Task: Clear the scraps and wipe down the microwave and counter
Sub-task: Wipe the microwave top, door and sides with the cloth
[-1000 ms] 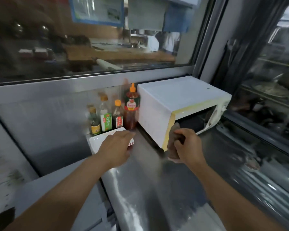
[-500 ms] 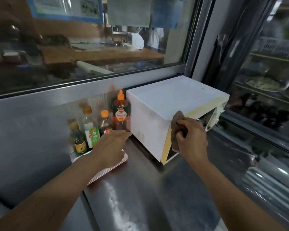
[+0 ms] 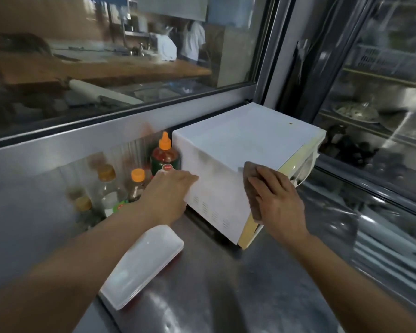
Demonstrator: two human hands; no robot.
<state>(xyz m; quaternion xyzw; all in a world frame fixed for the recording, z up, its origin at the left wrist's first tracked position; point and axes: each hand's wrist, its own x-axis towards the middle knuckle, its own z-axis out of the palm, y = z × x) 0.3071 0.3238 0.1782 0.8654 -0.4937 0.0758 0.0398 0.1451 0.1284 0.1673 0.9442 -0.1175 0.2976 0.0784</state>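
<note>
On the steel counter (image 3: 226, 296), far right, sits the white box-shaped microwave (image 3: 245, 140). Right hand (image 3: 277, 200) presses a brown cloth (image 3: 250, 186) flat against its near top edge, fingers straight. Left hand (image 3: 168, 195) rests against the microwave's left side panel, fingers relaxed. Orange-capped sauce bottles (image 3: 163, 155) stand left of it; white rectangular plastic tray (image 3: 142, 265) lies near-left.

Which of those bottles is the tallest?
The red sauce bottle with the pointed orange nozzle, right beside the microwave. The other bottles are shorter with flat caps.
</note>
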